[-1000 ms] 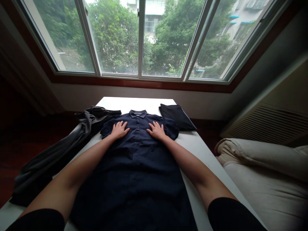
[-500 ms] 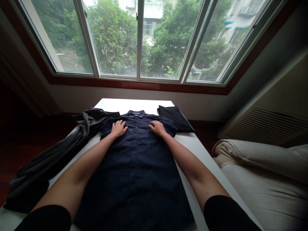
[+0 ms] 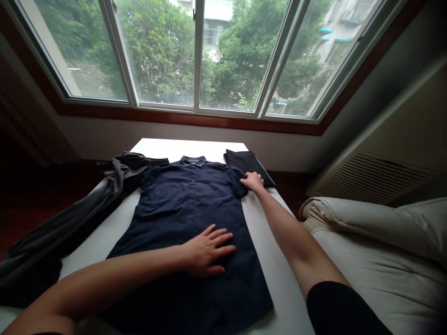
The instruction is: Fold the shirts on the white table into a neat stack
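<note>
A navy button-up shirt (image 3: 167, 214) with short sleeves lies spread front-up, its collar at the far end. My left hand (image 3: 207, 251) rests over the lower right part of the shirt, fingers spread and palm down. At the right sleeve's outer edge is my right hand (image 3: 254, 180), its fingers curled and thumb against the cloth; the fingertips are partly hidden. Just beyond that hand lies a folded black garment (image 3: 246, 160). The shirt's lower left part is covered by my left forearm.
The shirt is on a white table (image 3: 192, 145). Grey and black clothes (image 3: 80, 209) hang along the table's left side. A beige sofa (image 3: 377, 251) stands close on the right, and a window (image 3: 195, 56) is ahead.
My left hand has moved from the shirt's upper left down and across to its lower right. My right hand has shifted outward from the chest to the sleeve edge. The view tilts slightly.
</note>
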`<state>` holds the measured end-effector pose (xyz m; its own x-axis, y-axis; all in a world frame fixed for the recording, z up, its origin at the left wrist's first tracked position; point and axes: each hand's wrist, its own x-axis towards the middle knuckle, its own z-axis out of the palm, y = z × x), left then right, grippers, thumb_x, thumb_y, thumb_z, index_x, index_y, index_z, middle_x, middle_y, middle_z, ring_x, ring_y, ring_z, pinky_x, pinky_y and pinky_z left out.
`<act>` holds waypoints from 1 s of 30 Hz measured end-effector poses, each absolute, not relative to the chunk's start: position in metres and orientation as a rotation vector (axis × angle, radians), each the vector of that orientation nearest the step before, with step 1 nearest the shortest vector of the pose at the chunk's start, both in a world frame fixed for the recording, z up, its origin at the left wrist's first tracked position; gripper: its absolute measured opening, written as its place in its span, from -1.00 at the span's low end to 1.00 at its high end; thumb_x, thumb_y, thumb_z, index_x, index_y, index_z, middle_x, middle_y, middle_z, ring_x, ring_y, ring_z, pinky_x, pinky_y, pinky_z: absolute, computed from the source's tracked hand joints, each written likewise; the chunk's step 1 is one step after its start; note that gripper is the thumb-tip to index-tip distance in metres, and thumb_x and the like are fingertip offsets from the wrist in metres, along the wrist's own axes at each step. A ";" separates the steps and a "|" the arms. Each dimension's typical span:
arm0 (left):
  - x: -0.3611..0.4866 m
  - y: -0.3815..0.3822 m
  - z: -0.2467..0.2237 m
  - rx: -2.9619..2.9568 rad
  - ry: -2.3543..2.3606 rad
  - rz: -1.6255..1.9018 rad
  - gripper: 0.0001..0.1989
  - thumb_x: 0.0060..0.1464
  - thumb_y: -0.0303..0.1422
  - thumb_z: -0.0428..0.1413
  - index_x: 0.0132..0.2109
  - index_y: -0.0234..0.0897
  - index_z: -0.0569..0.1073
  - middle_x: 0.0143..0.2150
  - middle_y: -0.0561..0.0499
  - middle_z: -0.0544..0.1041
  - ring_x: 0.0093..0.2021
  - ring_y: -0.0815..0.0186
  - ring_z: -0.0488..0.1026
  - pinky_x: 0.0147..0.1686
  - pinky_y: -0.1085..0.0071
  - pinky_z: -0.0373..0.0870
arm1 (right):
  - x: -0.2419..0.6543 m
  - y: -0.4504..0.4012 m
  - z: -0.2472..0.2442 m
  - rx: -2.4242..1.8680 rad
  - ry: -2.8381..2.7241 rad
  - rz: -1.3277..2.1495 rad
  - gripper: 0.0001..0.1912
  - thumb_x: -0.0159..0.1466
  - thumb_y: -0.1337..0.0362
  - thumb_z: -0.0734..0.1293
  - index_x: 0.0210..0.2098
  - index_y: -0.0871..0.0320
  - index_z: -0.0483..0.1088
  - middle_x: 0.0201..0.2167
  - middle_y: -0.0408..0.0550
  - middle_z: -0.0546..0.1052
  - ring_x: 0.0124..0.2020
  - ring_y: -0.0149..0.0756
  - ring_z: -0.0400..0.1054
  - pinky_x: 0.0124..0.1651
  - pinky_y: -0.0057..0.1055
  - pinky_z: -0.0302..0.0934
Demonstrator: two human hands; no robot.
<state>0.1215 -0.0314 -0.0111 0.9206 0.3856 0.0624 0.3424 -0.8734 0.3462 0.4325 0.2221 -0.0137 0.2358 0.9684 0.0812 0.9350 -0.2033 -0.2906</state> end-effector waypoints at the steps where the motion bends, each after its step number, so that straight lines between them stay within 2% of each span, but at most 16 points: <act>1: 0.127 -0.048 -0.008 2.737 0.463 0.169 -0.28 0.33 0.03 0.03 0.50 -0.12 0.15 0.56 -0.15 0.02 0.54 -0.06 -0.06 0.48 -0.16 -0.20 | 0.432 0.224 -0.011 -2.195 -1.780 0.250 -0.70 0.17 0.10 0.41 -0.16 0.11 0.53 -0.04 0.11 0.53 0.03 0.04 0.38 0.07 -0.18 0.26; 3: 0.134 -0.075 -0.001 2.706 0.360 0.143 -0.28 0.37 0.04 -0.03 0.52 -0.15 0.11 0.58 -0.16 -0.03 0.55 -0.05 -0.10 0.48 -0.16 -0.21 | 0.429 0.227 -0.005 -2.082 -1.714 0.430 -0.82 0.17 0.17 0.40 -0.28 0.12 0.48 -0.25 -0.02 0.55 -0.17 -0.14 0.42 -0.10 -0.35 0.28; 6: 0.143 -0.100 0.010 2.668 0.288 0.117 -0.28 0.39 0.03 -0.07 0.53 -0.19 0.08 0.58 -0.19 -0.07 0.56 -0.07 -0.14 0.47 -0.19 -0.21 | 0.420 0.232 0.005 -1.840 -1.514 0.714 -0.86 0.16 0.25 0.42 -0.34 0.14 0.39 -0.44 -0.15 0.48 -0.38 -0.32 0.36 -0.33 -0.50 0.22; 11: 0.157 -0.115 0.016 2.653 0.236 0.096 -0.29 0.40 0.01 -0.09 0.54 -0.19 0.07 0.58 -0.20 -0.07 0.56 -0.08 -0.15 0.46 -0.23 -0.24 | 0.386 0.243 0.019 -1.640 -1.376 1.010 -0.84 0.21 0.28 0.42 -0.34 0.15 0.33 -0.51 -0.20 0.41 -0.49 -0.40 0.30 -0.45 -0.54 0.19; 15: 0.162 -0.119 0.013 2.658 0.250 0.102 -0.29 0.40 0.01 -0.10 0.54 -0.19 0.06 0.58 -0.19 -0.08 0.56 -0.07 -0.17 0.47 -0.21 -0.25 | 0.350 0.252 0.024 -1.578 -1.405 1.146 -0.82 0.33 0.17 0.39 -0.24 0.17 0.40 -0.47 -0.14 0.47 -0.50 -0.39 0.35 -0.41 -0.49 0.31; 18: 0.161 -0.121 0.011 2.668 0.258 0.113 -0.29 0.40 0.02 -0.11 0.54 -0.18 0.06 0.58 -0.17 -0.08 0.56 -0.06 -0.17 0.47 -0.19 -0.23 | 0.325 0.251 0.016 -1.574 -1.556 1.182 -0.70 0.44 0.07 0.27 -0.13 0.18 0.46 -0.34 -0.01 0.57 -0.36 -0.28 0.48 -0.24 -0.35 0.43; 21: 0.161 -0.123 0.009 2.682 0.263 0.131 -0.29 0.41 0.02 -0.12 0.54 -0.19 0.06 0.58 -0.17 -0.06 0.56 -0.06 -0.16 0.47 -0.19 -0.22 | 0.308 0.242 -0.004 -1.675 -1.749 0.908 -0.67 0.46 0.06 0.24 -0.03 0.14 0.50 -0.07 0.09 0.59 -0.01 -0.12 0.49 0.08 -0.21 0.39; 23: 0.161 -0.125 0.009 2.688 0.265 0.145 -0.30 0.41 0.02 -0.12 0.54 -0.20 0.07 0.58 -0.18 -0.06 0.56 -0.06 -0.15 0.47 -0.20 -0.20 | 0.303 0.234 -0.022 -1.752 -1.878 0.586 -0.63 0.43 0.05 0.29 0.09 0.11 0.49 0.18 0.13 0.49 0.26 -0.02 0.32 0.30 -0.15 0.21; 25: 0.161 -0.126 0.008 2.687 0.267 0.154 -0.30 0.41 0.02 -0.13 0.53 -0.20 0.07 0.57 -0.19 -0.04 0.56 -0.06 -0.15 0.47 -0.21 -0.19 | 0.301 0.228 -0.040 -1.817 -2.039 0.331 -0.48 0.42 -0.01 0.28 0.27 0.08 0.39 0.39 0.13 0.28 0.43 0.01 0.07 0.44 -0.10 -0.03; 27: 0.161 -0.125 0.006 2.679 0.263 0.160 -0.30 0.41 0.02 -0.13 0.53 -0.20 0.08 0.57 -0.20 -0.03 0.56 -0.06 -0.15 0.47 -0.21 -0.19 | 0.301 0.227 -0.054 -1.893 -2.162 0.242 -0.35 0.45 -0.11 0.20 0.41 0.04 0.24 0.50 0.11 0.08 0.51 0.01 -0.12 0.50 -0.04 -0.22; 30: 0.162 -0.122 0.004 2.671 0.249 0.169 -0.30 0.41 0.02 -0.12 0.53 -0.19 0.07 0.57 -0.19 -0.03 0.56 -0.05 -0.15 0.47 -0.21 -0.22 | 0.301 0.234 -0.063 -1.970 -2.220 0.263 -0.27 0.46 -0.21 0.08 0.49 -0.01 0.11 0.55 0.06 -0.08 0.55 0.01 -0.28 0.51 0.01 -0.37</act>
